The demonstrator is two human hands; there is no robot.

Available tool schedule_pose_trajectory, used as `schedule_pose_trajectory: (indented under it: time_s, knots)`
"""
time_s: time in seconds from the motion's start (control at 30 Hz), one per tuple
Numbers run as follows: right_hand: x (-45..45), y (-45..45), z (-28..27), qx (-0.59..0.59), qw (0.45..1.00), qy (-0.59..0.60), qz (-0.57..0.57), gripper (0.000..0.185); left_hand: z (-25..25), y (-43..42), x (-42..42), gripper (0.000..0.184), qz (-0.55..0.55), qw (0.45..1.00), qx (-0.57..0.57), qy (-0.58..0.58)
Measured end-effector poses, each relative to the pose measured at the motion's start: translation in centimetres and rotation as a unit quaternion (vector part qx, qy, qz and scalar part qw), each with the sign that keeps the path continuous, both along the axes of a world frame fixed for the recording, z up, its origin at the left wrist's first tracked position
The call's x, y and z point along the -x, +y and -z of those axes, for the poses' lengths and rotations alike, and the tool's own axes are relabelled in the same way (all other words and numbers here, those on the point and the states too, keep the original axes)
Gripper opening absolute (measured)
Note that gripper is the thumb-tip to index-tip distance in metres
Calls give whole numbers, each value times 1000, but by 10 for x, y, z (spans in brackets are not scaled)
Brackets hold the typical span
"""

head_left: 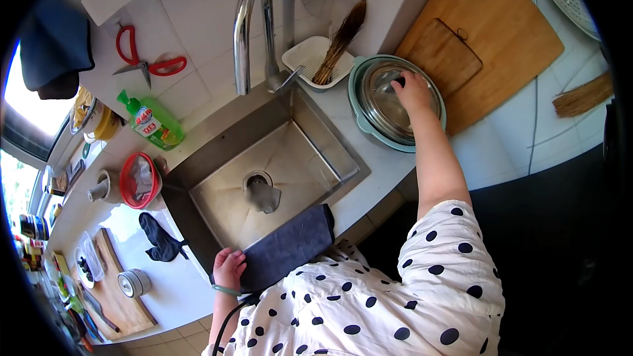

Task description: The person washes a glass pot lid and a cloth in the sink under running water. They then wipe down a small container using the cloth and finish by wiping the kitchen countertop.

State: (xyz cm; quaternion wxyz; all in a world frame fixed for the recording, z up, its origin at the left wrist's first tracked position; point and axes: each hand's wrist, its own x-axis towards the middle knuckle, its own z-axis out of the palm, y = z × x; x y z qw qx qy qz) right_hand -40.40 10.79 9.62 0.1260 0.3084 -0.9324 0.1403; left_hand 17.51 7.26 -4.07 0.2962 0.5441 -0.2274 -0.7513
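Right hand [415, 94]: fingers closed on knob [398, 83] of metal lid [381, 97], inside green basin [357, 111] on bench [390, 175]. White basket [301, 56] with brush [339, 45] crowds one side, cutting board [504, 23] the other. Left hand [229, 269] at dark cloth [290, 247] by sink [297, 158]; cannot tell if gripping.

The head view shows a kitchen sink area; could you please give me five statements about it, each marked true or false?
1. The right hand has its fingers at the dark knob of the lid. True.
2. Water is pouring from the faucet. False: no water shows falling from the faucet.
3. The small wooden board lies on the larger board. True.
4. The left hand is holding the green bottle. False: the left hand is by the dark cloth at the near edge of the sink.
5. The scissors have red handles. True.
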Motion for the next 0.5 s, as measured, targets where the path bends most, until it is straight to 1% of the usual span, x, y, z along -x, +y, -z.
schedule_pose_trajectory:
  time_s: [0.1, 0.2, 0.3, 0.33, 0.37, 0.4, 0.47, 0.5]
  knots:
    - [3, 1, 7, 28, 999, 19, -3, 41, -1, 1, 0, 15, -6, 1000, -2, -2]
    - [3, 2, 10, 22, 1000, 7, 4, 42, -1, 2, -2, 17, 0, 1000, -5, -15]
    - [12, 5, 19, 19, 999, 25, -13, 43, 0, 0, 1, 21, 10, 999, -7, -33]
    - [-4, 2, 2, 6, 1000, 2, 11, 45, -1, -1, -1, 22, 6, 999, -9, -44]
    - [-1, 1, 0, -8, 999, 23, -30, 46, 0, -1, -1, 25, 6, 999, -11, -43]
    - [4, 0, 6, 23, 998, 40, -42, 45, -1, 1, -2, 26, 6, 999, -13, -36]
    - [-16, -8, -5, 131, 977, 116, -125, 37, -5, 0, 0, 24, 6, 999, -22, -32]
    - [-40, -15, -20, 173, 960, 140, -170, 32, -9, -1, -1, 24, 5, 999, -28, -31]
